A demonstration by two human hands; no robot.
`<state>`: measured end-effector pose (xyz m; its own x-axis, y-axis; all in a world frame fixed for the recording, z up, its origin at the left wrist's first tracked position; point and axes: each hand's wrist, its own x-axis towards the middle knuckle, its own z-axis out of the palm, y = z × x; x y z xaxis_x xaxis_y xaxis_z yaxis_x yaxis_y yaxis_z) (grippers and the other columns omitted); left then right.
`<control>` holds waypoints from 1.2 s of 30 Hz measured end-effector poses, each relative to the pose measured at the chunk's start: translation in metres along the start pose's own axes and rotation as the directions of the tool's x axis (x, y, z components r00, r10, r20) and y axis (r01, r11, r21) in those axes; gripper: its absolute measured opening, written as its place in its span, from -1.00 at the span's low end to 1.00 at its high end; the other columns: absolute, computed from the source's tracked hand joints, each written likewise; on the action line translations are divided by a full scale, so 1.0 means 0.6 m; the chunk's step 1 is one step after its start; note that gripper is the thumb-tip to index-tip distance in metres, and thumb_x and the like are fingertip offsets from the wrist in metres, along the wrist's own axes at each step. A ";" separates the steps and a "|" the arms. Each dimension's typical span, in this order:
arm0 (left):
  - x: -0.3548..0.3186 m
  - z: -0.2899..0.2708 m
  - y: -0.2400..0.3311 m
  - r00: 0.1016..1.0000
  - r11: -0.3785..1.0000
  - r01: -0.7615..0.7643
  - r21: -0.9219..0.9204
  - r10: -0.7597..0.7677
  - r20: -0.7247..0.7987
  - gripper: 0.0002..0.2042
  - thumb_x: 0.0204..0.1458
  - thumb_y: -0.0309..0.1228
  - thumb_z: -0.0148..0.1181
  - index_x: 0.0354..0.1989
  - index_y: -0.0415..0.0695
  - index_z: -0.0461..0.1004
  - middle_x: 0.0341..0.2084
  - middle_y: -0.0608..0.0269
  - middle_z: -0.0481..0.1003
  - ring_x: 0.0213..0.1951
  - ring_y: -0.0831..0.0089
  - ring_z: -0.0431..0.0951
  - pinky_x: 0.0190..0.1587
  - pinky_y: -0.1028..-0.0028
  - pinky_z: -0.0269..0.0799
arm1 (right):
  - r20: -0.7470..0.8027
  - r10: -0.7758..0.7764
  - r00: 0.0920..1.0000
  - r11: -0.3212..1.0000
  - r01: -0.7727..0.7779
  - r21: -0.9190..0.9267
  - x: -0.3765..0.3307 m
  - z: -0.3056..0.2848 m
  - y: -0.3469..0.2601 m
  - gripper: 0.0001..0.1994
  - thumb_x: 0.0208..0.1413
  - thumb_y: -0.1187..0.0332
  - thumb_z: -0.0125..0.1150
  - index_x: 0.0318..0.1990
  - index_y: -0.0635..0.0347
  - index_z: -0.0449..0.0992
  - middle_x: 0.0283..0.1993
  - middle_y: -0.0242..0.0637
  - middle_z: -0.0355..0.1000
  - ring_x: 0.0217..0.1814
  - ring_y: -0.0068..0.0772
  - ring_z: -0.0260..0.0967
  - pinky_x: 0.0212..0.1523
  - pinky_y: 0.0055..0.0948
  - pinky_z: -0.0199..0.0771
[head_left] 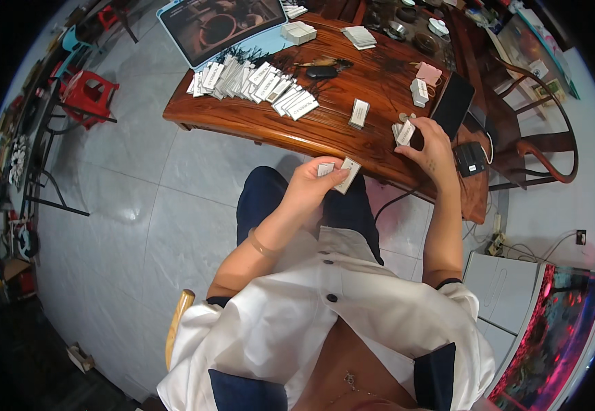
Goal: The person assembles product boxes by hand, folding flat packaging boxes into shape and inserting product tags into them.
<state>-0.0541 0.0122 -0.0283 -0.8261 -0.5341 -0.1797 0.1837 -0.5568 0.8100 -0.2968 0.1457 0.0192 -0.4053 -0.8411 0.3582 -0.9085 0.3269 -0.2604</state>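
Observation:
My left hand (309,186) is closed in front of the table's near edge, above my lap. Its thumb and fingers grip small white cards (347,177), which fan out to both sides of the thumb. Over the right part of the tabletop, my right hand (432,152) pinches another little stack of white printed cards (405,134). Between the two hands, a short stack of the same cards (359,114) stands on the wood. A wide, overlapping heap of printed cards (256,83) spreads across the table's left side.
The polished wooden table (335,140) carries a tablet (225,31), a black mouse (322,71), further card stacks (299,33), a pink box (428,73), a dark flat device (453,103) and a black box-shaped device (470,159). A wooden armchair (564,161) stands right; a red stool (91,96) left.

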 end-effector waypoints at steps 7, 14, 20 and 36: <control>-0.002 -0.001 0.004 0.997 0.998 -0.057 0.037 0.059 -0.045 -0.85 0.04 -0.55 0.23 -0.20 -0.24 0.48 -0.38 0.33 0.52 -0.34 0.62 0.49 -0.28 0.61 0.42 | -0.079 -0.016 0.997 0.999 0.013 -0.037 0.002 -0.008 -0.021 -0.45 -0.26 0.17 0.47 -0.09 0.26 0.49 -0.05 -0.13 0.44 0.04 -0.05 0.36 0.05 -0.20 0.32; -0.004 0.007 -0.005 0.951 0.852 -0.263 0.452 0.309 -0.029 -0.87 -0.02 -0.49 0.31 -0.29 -0.18 0.53 -0.43 0.38 0.52 -0.39 0.67 0.40 -0.32 0.61 0.36 | 0.077 -0.081 0.994 0.703 0.002 0.712 -0.040 0.016 -0.163 -0.81 0.03 0.48 0.24 -0.19 0.32 0.54 -0.20 -0.19 0.47 -0.23 -0.40 0.46 -0.26 -0.50 0.45; -0.011 0.008 0.008 0.865 0.569 -0.425 0.704 0.485 0.130 -0.84 -0.07 -0.49 0.33 -0.30 -0.19 0.53 -0.48 0.34 0.45 -0.40 0.58 0.36 -0.28 0.58 0.33 | 0.136 0.088 0.987 0.570 -0.162 0.806 -0.057 0.043 -0.183 -0.92 0.06 0.51 0.21 -0.31 0.33 0.55 -0.30 -0.24 0.45 -0.41 -0.54 0.41 -0.42 -0.59 0.39; -0.014 -0.001 0.008 0.913 0.597 -0.380 0.707 0.365 0.182 -0.85 0.09 -0.47 0.17 -0.19 -0.22 0.44 -0.30 0.20 0.50 -0.25 0.49 0.49 -0.18 0.51 0.39 | 0.110 0.095 0.989 0.520 -0.143 0.842 -0.061 0.047 -0.190 -0.91 0.08 0.48 0.23 -0.34 0.34 0.49 -0.33 -0.27 0.40 -0.44 -0.55 0.38 -0.43 -0.59 0.38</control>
<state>-0.0459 0.0137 -0.0229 -0.7842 -0.5749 0.2333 0.0470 0.3199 0.9463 -0.1757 0.1270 0.0105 -0.4758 -0.8486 0.2312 -0.3281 -0.0727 -0.9419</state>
